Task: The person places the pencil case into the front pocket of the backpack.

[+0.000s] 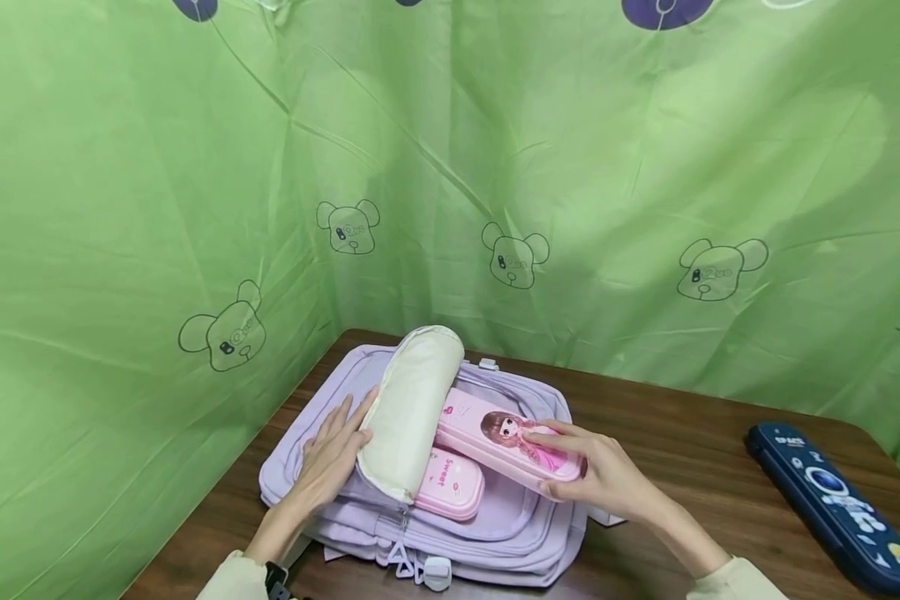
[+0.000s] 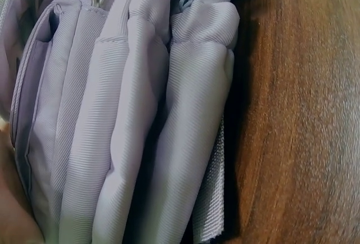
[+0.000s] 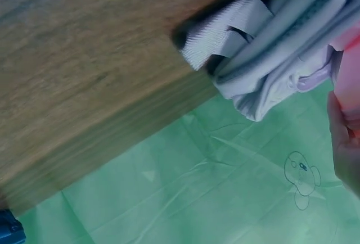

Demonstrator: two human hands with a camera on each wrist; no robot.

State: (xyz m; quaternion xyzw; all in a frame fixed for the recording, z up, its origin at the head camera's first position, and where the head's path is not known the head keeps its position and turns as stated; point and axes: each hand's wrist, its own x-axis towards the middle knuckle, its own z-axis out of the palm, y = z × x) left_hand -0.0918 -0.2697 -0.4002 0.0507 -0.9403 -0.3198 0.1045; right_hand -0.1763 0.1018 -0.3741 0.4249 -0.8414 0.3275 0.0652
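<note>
A lavender backpack lies on the table with its front pocket flap folded up, pale lining showing. My left hand rests on the backpack, fingers spread at the flap's left edge. In my right hand, thumb and fingers grip the right end of a pink pencil case with a doll picture. That case slants over the backpack, its far end at the pocket opening. Below it, a second pink pencil case marked "Sweet" sits partly under the flap. The left wrist view shows the backpack's side closely.
A dark blue pencil case with a space design lies on the wooden table at the right. Green curtain with bear drawings hangs behind and to the left. Zipper pulls dangle at the backpack's front edge.
</note>
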